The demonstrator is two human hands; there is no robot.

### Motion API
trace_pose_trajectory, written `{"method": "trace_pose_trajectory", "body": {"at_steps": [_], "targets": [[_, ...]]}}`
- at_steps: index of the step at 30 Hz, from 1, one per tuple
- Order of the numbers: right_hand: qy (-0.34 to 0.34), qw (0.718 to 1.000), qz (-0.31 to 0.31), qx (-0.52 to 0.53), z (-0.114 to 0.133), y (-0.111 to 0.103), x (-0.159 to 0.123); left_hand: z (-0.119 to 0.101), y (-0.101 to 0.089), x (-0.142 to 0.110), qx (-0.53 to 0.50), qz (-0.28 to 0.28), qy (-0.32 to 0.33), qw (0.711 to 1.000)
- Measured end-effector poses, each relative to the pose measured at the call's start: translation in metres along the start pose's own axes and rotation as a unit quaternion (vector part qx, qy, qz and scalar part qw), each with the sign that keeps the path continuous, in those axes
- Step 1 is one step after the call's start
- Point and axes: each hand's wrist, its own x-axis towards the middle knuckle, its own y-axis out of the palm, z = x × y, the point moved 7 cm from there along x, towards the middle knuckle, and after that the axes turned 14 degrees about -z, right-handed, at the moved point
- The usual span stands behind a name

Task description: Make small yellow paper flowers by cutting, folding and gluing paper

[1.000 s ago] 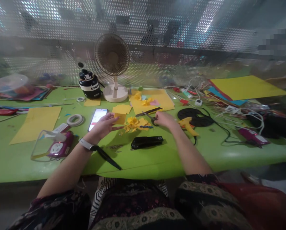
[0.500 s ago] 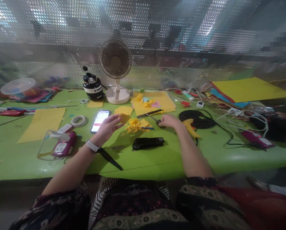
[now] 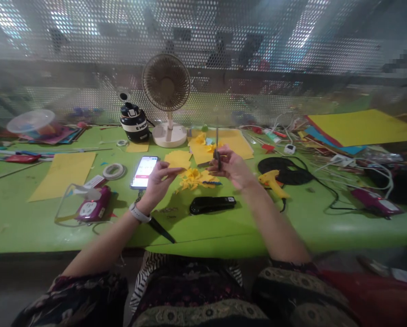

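Observation:
My left hand (image 3: 160, 178) pinches a small yellow paper piece (image 3: 178, 160) a little above the green table (image 3: 224, 227). My right hand (image 3: 233, 166) grips a pair of scissors (image 3: 217, 145), held with the blades pointing up. Between the two hands lies a yellow paper flower (image 3: 196, 178) on the table. A black stapler (image 3: 212, 205) lies just in front of the hands, nearer to me. A phone (image 3: 144, 171) with a lit screen lies left of my left hand.
A small fan (image 3: 166, 97) and a black bottle (image 3: 134, 122) stand at the back. Yellow sheets (image 3: 63, 169), a tape roll (image 3: 113, 171), a pink device (image 3: 91, 208), a yellow glue gun (image 3: 272, 181) with black cable and coloured paper (image 3: 360, 127) surround the work area. A perforated metal screen closes the far side.
My right hand has picked the scissors up from the table and raised them, blades up. My left hand has lifted the yellow paper piece slightly and moved toward the right hand.

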Motion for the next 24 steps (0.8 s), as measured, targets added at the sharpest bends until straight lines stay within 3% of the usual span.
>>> {"method": "trace_pose_trajectory", "body": {"at_steps": [3, 7, 11, 17, 21, 24], "targets": [[0.029, 0.999, -0.005, 0.028, -0.014, 0.022, -0.014, -0.021, 0.004, -0.010, 0.020, -0.009, 0.095, 0.995], [0.036, 0.997, -0.039, 0.054, -0.024, 0.035, -0.025, -0.031, 0.011, -0.021, 0.056, 0.016, 0.107, 0.993], [-0.021, 0.999, -0.028, 0.027, -0.020, 0.040, -0.028, -0.033, 0.017, -0.025, 0.057, 0.033, 0.093, 0.994], [-0.101, 0.994, -0.001, -0.042, -0.002, 0.034, -0.028, -0.030, 0.019, -0.027, -0.077, 0.067, -0.019, 0.995], [-0.116, 0.989, 0.028, -0.082, -0.002, 0.036, -0.030, -0.008, 0.028, -0.032, -0.139, 0.137, -0.172, 0.966], [-0.131, 0.985, 0.045, -0.104, -0.008, 0.041, -0.036, 0.002, 0.035, -0.037, -0.142, 0.164, -0.226, 0.950]]}}
